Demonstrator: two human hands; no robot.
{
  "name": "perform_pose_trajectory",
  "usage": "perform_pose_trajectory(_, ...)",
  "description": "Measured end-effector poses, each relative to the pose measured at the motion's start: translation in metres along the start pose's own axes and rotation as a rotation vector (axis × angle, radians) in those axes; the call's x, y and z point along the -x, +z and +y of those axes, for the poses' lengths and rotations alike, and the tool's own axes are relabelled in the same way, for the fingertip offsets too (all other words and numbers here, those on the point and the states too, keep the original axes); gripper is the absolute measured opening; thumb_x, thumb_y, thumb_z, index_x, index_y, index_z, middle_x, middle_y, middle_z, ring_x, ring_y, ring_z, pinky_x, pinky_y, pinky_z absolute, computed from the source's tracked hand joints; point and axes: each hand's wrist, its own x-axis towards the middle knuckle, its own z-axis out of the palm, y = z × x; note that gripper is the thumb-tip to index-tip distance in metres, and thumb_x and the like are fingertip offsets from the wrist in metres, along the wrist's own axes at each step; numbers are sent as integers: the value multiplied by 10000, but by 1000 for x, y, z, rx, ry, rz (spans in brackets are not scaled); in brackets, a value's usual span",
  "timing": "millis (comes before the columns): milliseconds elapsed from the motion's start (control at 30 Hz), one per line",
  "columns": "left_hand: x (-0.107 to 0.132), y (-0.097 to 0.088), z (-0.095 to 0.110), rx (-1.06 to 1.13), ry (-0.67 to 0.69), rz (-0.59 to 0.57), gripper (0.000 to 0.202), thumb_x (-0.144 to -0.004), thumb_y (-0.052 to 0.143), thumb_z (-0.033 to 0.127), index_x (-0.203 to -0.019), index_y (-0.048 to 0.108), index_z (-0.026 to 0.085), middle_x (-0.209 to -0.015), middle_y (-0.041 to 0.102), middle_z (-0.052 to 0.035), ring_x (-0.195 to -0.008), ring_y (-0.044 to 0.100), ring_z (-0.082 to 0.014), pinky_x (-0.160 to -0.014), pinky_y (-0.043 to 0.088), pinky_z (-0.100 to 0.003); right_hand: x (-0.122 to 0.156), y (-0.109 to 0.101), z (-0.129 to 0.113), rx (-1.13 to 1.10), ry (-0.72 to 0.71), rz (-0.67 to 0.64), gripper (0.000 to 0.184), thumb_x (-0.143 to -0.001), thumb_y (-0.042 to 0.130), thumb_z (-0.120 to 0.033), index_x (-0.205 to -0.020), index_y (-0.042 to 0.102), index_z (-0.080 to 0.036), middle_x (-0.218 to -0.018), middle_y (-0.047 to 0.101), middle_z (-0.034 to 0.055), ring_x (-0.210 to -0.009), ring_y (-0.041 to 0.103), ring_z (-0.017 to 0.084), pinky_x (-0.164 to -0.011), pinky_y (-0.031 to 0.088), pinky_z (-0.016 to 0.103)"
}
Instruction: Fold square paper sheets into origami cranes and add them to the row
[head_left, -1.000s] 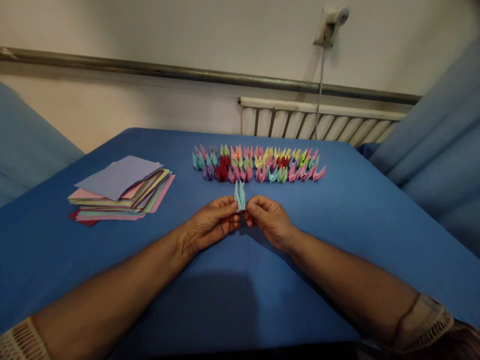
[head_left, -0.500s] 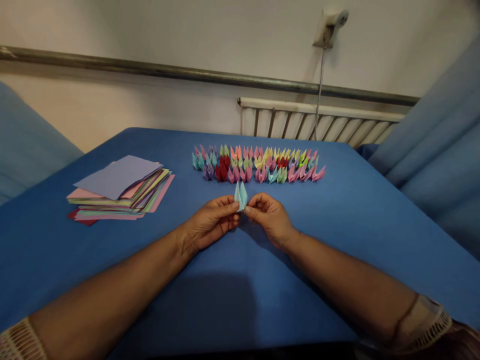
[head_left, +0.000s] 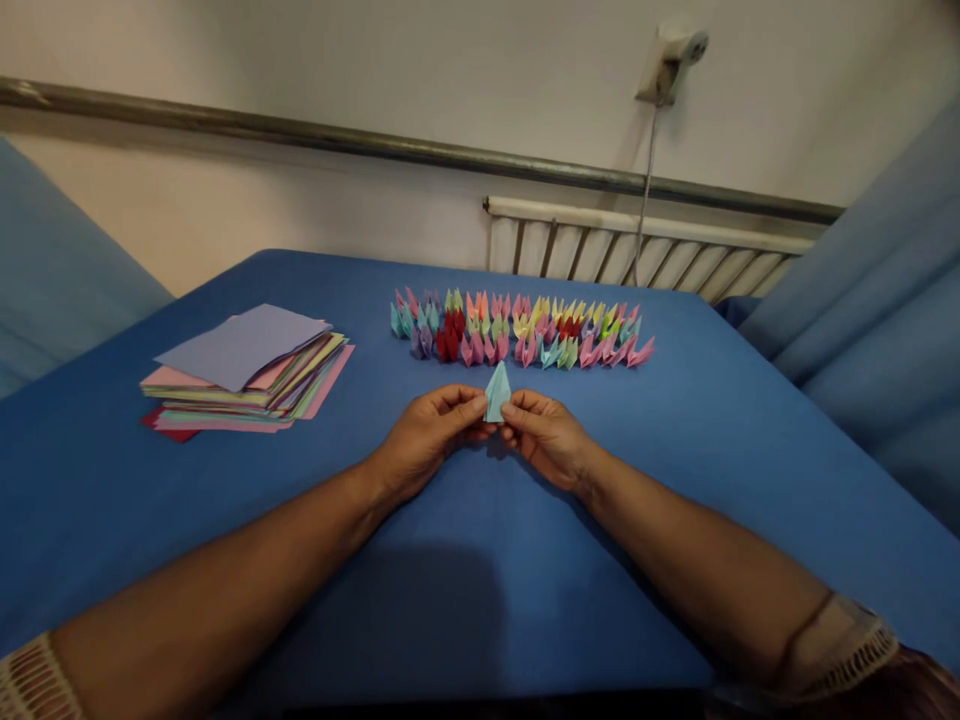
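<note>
A small light-blue folded paper (head_left: 497, 393) points upward between my hands, above the table's middle. Its front is a narrow kite shape with one peak. My left hand (head_left: 441, 425) pinches its left edge between thumb and fingers. On the other edge, my right hand (head_left: 550, 432) grips it the same way, thumb in front. The fingertips behind the paper are partly hidden. Just beyond my hands stand rows of colourful origami cranes (head_left: 525, 330), in pink, red, yellow, green, blue and purple.
To the left lies a stack of coloured paper sheets (head_left: 247, 375), a lavender one on top. A blue cloth (head_left: 420, 620) covers the table. Behind it are a radiator (head_left: 645, 235) and a metal pipe (head_left: 375, 143) along the wall. Blue curtains (head_left: 892, 290) hang at both sides.
The light-blue paper showed two separate upright points before; now a single-peaked flat face shows. My right hand has closed in on its right edge. The view has shifted slightly.
</note>
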Motion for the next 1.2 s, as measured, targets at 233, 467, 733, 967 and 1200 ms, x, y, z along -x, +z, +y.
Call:
perform_pose_trajectory(233, 3, 1, -1, 69, -23, -76, 274, -739, 780, 331, -883, 652, 135, -780, 699, -32, -727, 662, -133, -754, 506, -265, -1, -10, 0, -102, 97, -117, 210, -711, 806, -287, -783, 648, -169, -739, 649, -11, -619, 537, 65, -598, 432, 198)
perform_pose_trajectory(467, 4, 4, -2, 39, -18, -33, 245, -734, 777, 290, -866, 645, 131, -756, 691, -27, -692, 657, -126, -721, 509, -259, -2, -13, 2, -96, 115, -145, 202, -732, 791, -293, -811, 655, -167, -777, 664, 9, -670, 563, 82, -617, 434, 200)
perform_pose_trajectory(733, 2, 6, -5, -76, 41, 6, 285, -679, 807, 270, -834, 606, 140, -695, 663, -2, -625, 641, -127, -661, 520, -262, 1, -3, 4, -21, 43, -78, 235, -691, 818, -303, -765, 637, -172, -689, 646, -9, -590, 529, 85, -579, 404, 224)
perform_pose_trajectory(967, 2, 7, -4, -195, 87, 80, 270, -653, 806, 267, -754, 585, 151, -654, 640, 21, -587, 611, -110, -604, 491, -226, 2, 0, 5, -21, 20, -97, 295, -702, 797, -415, -774, 627, -186, -688, 622, -17, -610, 541, 105, -585, 414, 246)
perform_pose_trajectory(1200, 1, 4, -3, -202, 159, 96, 396, -648, 811, 227, -995, 632, 161, -913, 677, -24, -808, 636, -135, -763, 517, -262, 0, -4, 6, 93, -83, -60, 256, -681, 812, -359, -773, 630, -205, -720, 638, -23, -606, 534, 97, -596, 416, 244)
